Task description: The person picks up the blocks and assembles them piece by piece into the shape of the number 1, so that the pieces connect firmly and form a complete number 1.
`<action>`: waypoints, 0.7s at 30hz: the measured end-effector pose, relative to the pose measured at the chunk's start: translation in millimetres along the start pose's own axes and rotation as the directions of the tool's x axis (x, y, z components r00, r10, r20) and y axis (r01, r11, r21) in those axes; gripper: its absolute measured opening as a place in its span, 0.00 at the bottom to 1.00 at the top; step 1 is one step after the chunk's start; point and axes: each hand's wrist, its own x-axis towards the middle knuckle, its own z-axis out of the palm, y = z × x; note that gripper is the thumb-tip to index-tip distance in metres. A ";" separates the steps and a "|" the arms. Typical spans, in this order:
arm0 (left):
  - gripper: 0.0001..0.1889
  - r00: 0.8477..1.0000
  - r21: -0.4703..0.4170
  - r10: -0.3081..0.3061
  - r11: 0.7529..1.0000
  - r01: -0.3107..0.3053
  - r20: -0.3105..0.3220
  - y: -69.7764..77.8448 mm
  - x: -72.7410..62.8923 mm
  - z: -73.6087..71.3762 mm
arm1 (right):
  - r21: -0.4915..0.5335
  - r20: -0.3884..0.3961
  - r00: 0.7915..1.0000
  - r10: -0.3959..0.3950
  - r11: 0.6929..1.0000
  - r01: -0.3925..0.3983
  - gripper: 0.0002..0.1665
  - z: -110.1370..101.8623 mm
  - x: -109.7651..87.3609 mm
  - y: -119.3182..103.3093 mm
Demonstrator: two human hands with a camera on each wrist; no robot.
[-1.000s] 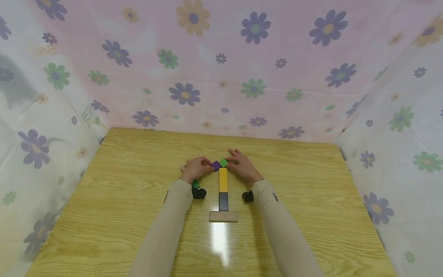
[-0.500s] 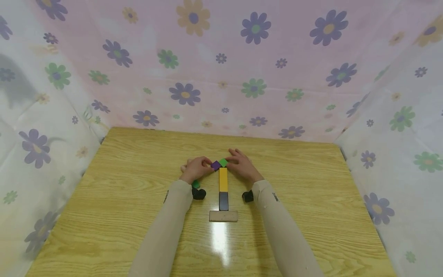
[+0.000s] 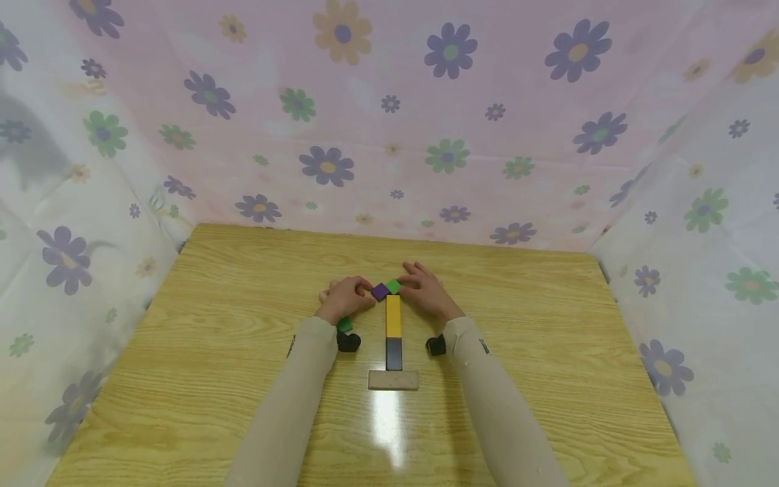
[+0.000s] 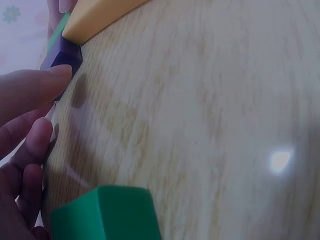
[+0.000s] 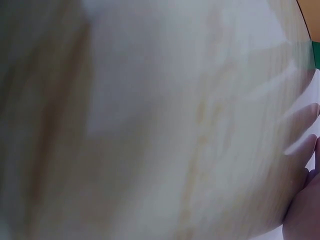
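Toward the middle of the head view, the left hand [image 3: 345, 297] and the right hand [image 3: 425, 294] face each other across two small blocks, an arrangement that seems to steady each piece from its outer side. The left thumb and a finger come to the outer corner of the purple block [image 3: 380, 292]; whether they pinch it or merely touch it cannot be told. The right thumb and forefinger stand likewise at the outer corner of the light green block [image 3: 393, 287], other fingers extended away from it; a firm grip cannot be told from light contact, as the right wrist view shows mostly blurred wood. Both blocks sit obliquely and meet side to side, and the approach from two sides probably guards against either slipping. Close below their junction, the yellow block [image 3: 393, 316] runs back toward the person, end to end with the black block [image 3: 394, 354]. The tan bar [image 3: 393, 381] lies crosswise at the near end, apparently as a foot to the line. Partly hidden by the left wrist, the dark green block [image 4: 117, 215] lies apart, seemingly left within reach. All rest on the wood-grained desk [image 3: 517, 379], with flowered cloth [image 3: 359, 135] behind and at both sides, presumably as a screen.
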 end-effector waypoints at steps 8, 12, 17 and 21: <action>0.19 1.000 -0.020 0.025 0.999 -0.025 0.001 -0.4 -0.9 -0.3 | 0.021 -0.003 1.000 0.011 1.000 -0.011 0.21 -2.6 -0.4 -1.6; 0.24 0.999 -0.069 0.034 0.997 -0.032 0.020 -1.2 -2.7 -1.9 | 0.003 0.000 1.000 0.000 1.000 0.000 0.22 -2.7 0.5 1.5; 0.27 0.999 -0.123 0.017 0.992 -0.011 0.050 -1.3 -5.5 -5.5 | -0.002 -0.001 1.000 -0.012 1.000 0.012 0.22 -1.2 1.3 3.8; 0.26 0.998 -0.154 -0.036 0.987 0.044 0.053 -3.3 -8.0 -8.6 | 0.021 0.013 1.000 -0.022 1.000 0.022 0.22 -0.6 1.6 4.3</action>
